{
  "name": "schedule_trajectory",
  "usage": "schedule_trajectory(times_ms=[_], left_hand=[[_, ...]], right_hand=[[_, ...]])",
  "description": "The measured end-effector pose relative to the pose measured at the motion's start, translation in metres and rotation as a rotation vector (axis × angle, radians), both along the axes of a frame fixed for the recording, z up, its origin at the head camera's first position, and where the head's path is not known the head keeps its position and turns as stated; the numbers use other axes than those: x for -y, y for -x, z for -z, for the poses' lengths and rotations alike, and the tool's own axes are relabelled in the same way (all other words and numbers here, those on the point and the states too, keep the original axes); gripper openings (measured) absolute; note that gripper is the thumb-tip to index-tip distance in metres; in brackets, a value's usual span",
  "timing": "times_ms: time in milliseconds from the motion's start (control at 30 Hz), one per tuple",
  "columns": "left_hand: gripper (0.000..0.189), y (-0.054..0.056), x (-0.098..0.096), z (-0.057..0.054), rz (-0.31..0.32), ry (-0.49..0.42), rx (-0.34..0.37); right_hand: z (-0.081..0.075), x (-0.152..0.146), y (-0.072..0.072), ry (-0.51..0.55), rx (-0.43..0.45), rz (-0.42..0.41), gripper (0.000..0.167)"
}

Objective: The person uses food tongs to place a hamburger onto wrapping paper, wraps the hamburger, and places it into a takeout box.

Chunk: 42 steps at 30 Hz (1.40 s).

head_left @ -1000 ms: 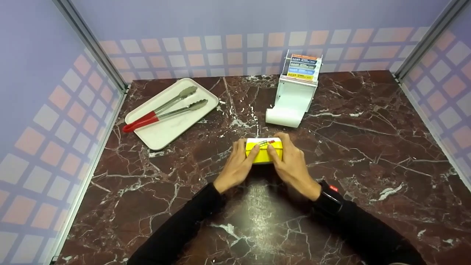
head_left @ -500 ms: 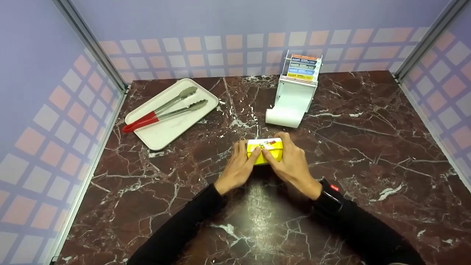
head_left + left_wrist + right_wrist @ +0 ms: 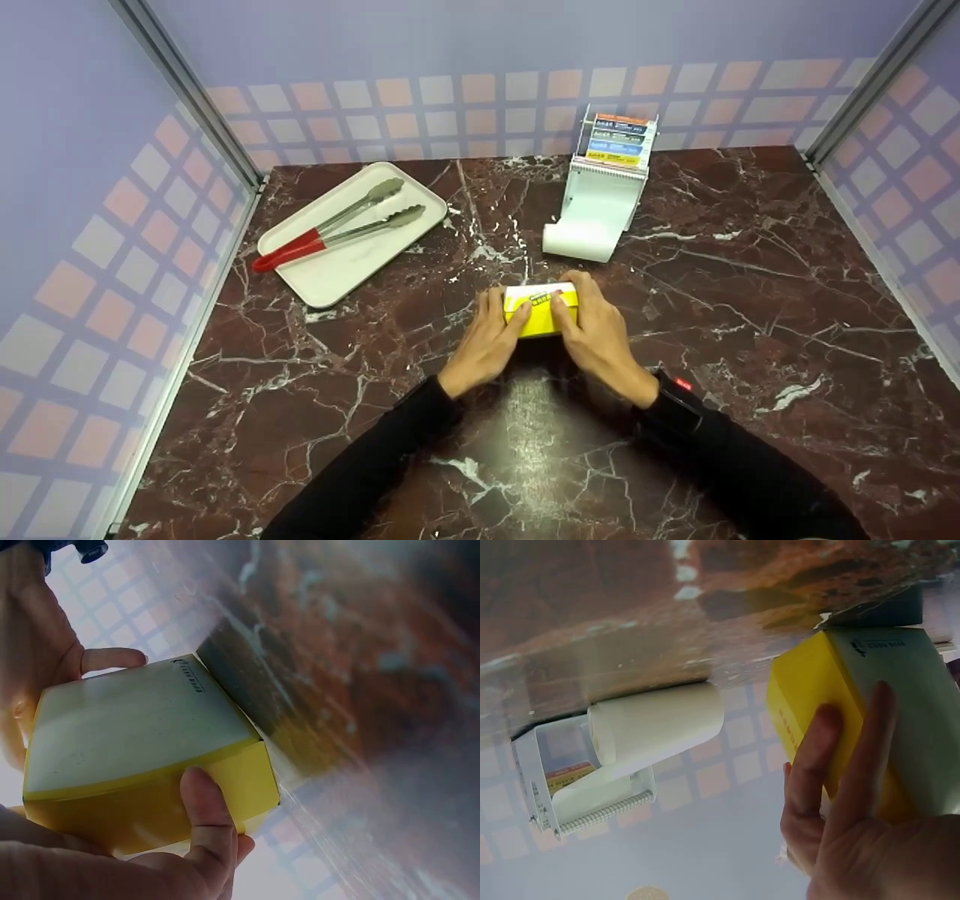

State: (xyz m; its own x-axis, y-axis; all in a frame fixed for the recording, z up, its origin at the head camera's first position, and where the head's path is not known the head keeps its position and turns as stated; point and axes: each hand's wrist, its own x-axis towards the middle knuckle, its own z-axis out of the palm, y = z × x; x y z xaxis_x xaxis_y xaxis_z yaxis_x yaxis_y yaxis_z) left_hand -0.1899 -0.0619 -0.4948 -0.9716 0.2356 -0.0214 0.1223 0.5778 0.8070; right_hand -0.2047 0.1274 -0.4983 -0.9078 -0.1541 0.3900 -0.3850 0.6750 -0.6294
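Both hands hold a small yellow-and-white carton [image 3: 541, 322] low over the dark marbled table, near its middle. My left hand [image 3: 480, 346] grips the left end, fingers bent around the far side and thumb on the yellow near face. The right hand [image 3: 602, 341] grips the other end, its thumb lying up the near face close to the printed edge. In the left wrist view a broad white face of the carton [image 3: 127, 727] shows, with small dark print at one corner. Two right-hand fingers [image 3: 866, 757] lie along the carton in the right wrist view.
A white rectangular tray [image 3: 334, 281] at the back left bears red-handled metal tongs [image 3: 319, 238]. Behind the right hand stands a white dispenser [image 3: 606, 191] with colourful small boxes and a white roll [image 3: 577, 240]. Patterned wall panels [image 3: 480, 45] enclose the back and sides.
The right thumb slid left to meet the left thumb, then back right along the near face. The carton has shifted very slightly right; tray, tongs and dispenser are unchanged.
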Motion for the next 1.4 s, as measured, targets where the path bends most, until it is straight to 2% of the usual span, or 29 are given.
schedule_trajectory(times_ms=[233,400,667,933,1100,1300,1400], left_hand=[[0.052,0.001,0.001,0.000,0.007,0.002,-0.009],[0.060,0.005,0.004,-0.001,0.019,-0.004,-0.018],[0.071,0.013,0.014,-0.002,0.054,-0.036,-0.063],[0.078,0.019,0.020,-0.003,0.045,-0.039,-0.067],[0.076,0.022,0.022,-0.002,0.081,-0.072,-0.053],[0.076,0.024,0.023,0.000,0.078,-0.073,-0.104],[0.080,0.024,0.024,0.001,0.073,-0.061,-0.101]], right_hand=[[0.002,0.000,0.000,0.049,-0.010,-0.032,0.031],[0.006,-0.002,-0.001,0.087,-0.010,-0.072,0.032],[0.007,-0.005,0.000,0.115,0.033,-0.095,0.040],[0.008,-0.006,0.002,0.138,0.068,-0.099,0.039],[0.007,-0.009,0.005,0.190,0.082,-0.096,0.032],[0.006,-0.013,0.009,0.234,0.085,-0.089,0.030],[0.006,-0.014,0.011,0.242,0.086,-0.076,0.031]])
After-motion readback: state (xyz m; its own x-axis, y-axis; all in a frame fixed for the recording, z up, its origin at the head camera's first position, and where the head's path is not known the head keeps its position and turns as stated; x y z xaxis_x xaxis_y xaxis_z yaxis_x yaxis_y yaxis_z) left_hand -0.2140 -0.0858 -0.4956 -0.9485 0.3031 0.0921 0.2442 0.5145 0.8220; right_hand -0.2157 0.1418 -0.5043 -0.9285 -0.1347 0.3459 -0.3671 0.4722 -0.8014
